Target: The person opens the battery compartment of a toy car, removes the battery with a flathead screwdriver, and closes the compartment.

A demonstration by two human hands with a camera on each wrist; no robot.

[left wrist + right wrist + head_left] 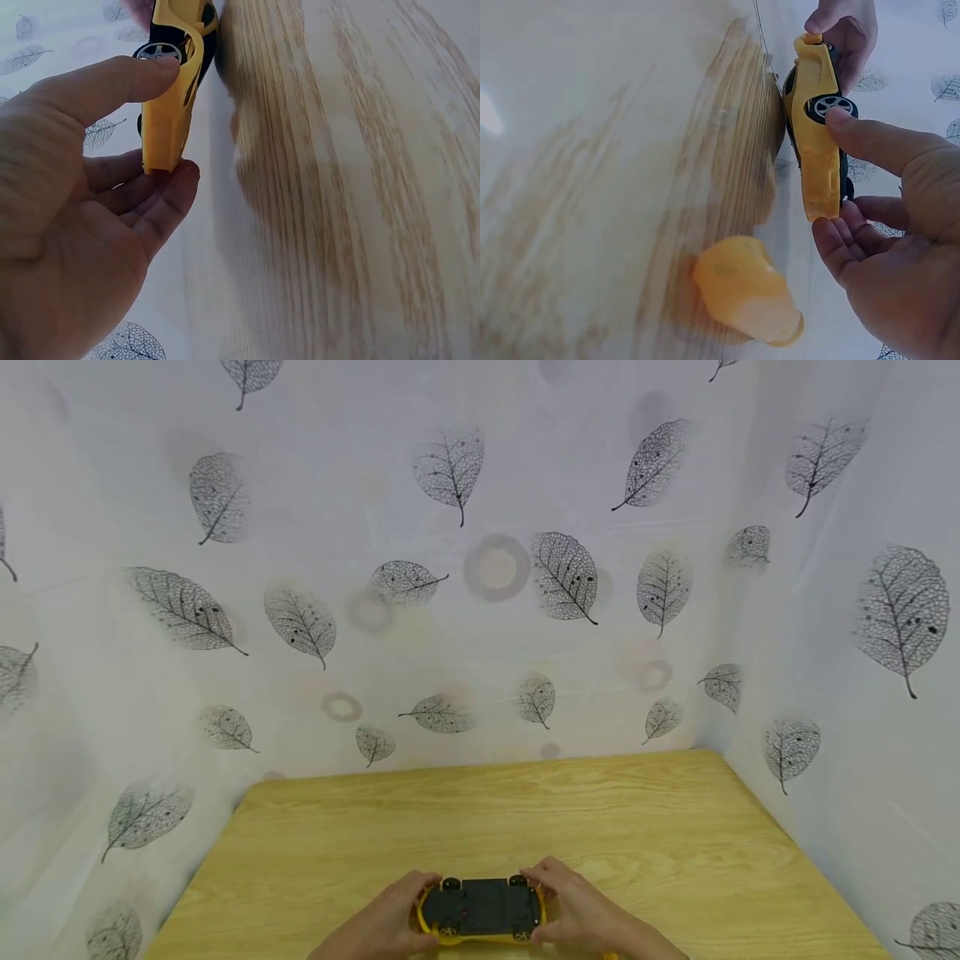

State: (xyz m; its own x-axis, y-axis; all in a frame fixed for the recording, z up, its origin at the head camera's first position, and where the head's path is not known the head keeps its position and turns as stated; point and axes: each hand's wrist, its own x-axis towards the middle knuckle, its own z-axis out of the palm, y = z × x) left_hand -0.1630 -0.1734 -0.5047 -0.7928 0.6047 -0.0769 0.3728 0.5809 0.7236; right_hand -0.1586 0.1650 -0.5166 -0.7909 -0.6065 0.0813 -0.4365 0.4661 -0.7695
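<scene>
A yellow toy car (483, 906) is upside down over the wooden table, its black underside and wheels facing up in the head view. My left hand (401, 914) grips one end, the thumb on a wheel (160, 52) and the fingers curled around the bumper. The opposite end is gripped by my right hand (573, 910), with its thumb on another wheel (831, 107). In the right wrist view the car's yellow side (821, 169) shows between the two hands.
A smooth, rounded yellow piece (746, 289) lies on the wooden table (480, 818) near my right hand. Pale sheeting (480, 652) printed with dark leaves surrounds the back and sides of the table.
</scene>
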